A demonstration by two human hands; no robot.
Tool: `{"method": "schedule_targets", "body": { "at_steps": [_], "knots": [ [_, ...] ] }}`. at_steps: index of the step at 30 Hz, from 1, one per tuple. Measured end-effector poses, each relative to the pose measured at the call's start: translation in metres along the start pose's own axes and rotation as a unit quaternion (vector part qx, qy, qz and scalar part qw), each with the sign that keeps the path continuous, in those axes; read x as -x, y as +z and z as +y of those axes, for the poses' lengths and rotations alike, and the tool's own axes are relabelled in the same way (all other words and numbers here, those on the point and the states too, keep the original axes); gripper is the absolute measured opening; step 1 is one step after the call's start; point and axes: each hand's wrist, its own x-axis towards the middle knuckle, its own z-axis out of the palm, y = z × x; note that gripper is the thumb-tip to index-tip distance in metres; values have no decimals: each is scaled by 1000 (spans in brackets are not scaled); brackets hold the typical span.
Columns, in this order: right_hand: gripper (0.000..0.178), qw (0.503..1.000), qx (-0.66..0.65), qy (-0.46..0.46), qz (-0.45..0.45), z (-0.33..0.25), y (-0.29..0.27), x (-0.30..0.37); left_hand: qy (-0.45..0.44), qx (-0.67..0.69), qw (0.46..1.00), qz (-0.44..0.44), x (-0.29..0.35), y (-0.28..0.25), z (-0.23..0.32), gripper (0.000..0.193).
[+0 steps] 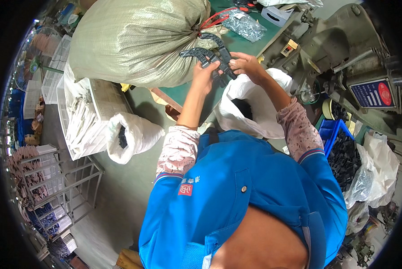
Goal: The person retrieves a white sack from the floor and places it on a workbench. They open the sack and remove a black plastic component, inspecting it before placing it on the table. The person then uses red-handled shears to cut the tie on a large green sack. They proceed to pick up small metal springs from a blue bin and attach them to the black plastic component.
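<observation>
Left hand [204,74] has a little fan of black curved parts [195,53] gripped between thumb and fingers, and the right hand [246,65] is pinching the right side of the same bunch, so yeah, both busy. The parts are held up in front of me by the green surface [213,96]; can't tell if they're hooked together or loose. Close by there's a white sack [266,116], mouth gaping, with dark contents [242,109], and off to my right a blue bin [329,134] with a heap of black pieces [344,163]. Past my hands the big woven sack [133,40] is tied off in red, so I'd call that one packed. Clear bag [246,27] lies further back. My guess: mid-batch, this handful unfinished, loads left, though honestly can't tell which pile counts as done.
</observation>
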Motion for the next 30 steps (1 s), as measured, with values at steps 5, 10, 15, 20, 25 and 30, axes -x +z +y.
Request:
{"method": "schedule_targets", "body": {
  "at_steps": [5,10,15,20,25,30],
  "knots": [
    [43,1000,0,-7,5,32,-5,14,-30,3,1000,1,7,-4,-20,27],
    [47,990,134,-45,-29,43,8,55,-45,25,998,39,32,2,-37,27],
    [61,971,214,-105,10,63,21,101,-68,1,996,62,62,29,-56,27],
    [53,995,66,-37,58,72,14,132,-91,-21,992,-86,80,40,-55,21],
    [25,987,-90,-56,119,63,-4,143,86,-111,976,168,24,12,-44,36],
    [26,964,-192,-28,180,53,-5,138,20,-92,995,21,-10,11,-27,47]
  ]
}}
